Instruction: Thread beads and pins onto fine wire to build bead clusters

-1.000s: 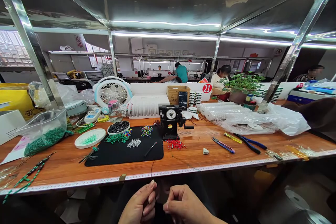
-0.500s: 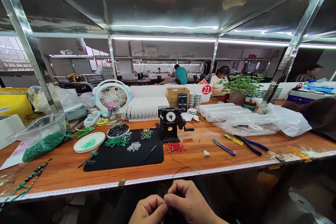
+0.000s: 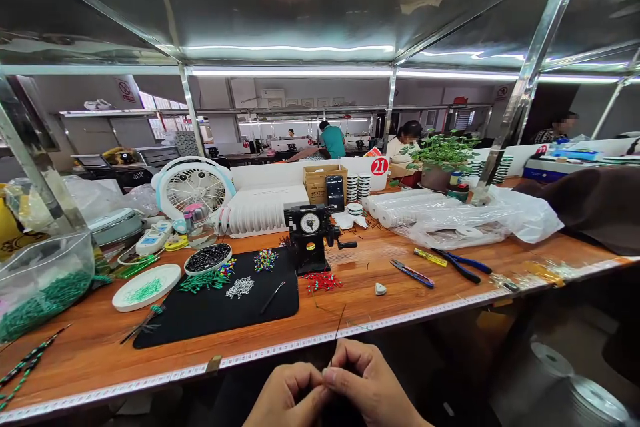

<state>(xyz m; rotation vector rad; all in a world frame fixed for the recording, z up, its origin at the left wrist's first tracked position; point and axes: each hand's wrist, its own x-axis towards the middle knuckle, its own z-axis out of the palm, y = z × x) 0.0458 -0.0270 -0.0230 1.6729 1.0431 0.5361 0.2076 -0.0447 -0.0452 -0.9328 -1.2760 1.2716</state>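
Observation:
Just below the table's front edge, my left hand (image 3: 287, 392) and my right hand (image 3: 367, 380) meet at their fingertips, both closed in a pinch. A thin dark cord (image 3: 341, 321) stands up from between the fingers, its lower part hidden by them. Past the edge lie red beads (image 3: 323, 281) and a small white triangular piece (image 3: 381, 289). To the left, a black mat (image 3: 200, 317) carries green tube beads (image 3: 203, 281), small silver pieces (image 3: 240, 287), multicoloured beads (image 3: 265, 259) and a slim dark tool (image 3: 273, 297).
A black hand-cranked machine (image 3: 310, 240) stands behind the mat. Tweezers (image 3: 413, 273), a yellow-handled tool (image 3: 431, 257) and blue-handled pliers (image 3: 463, 265) lie right. At left are a white dish (image 3: 167, 277) and a bag of green beads (image 3: 55, 300). A measuring tape (image 3: 280, 351) lines the edge.
The view has turned slightly to the right, so the table things sit further left. My hands remain pinched together, and the dark cord now sticks up clearly above them.

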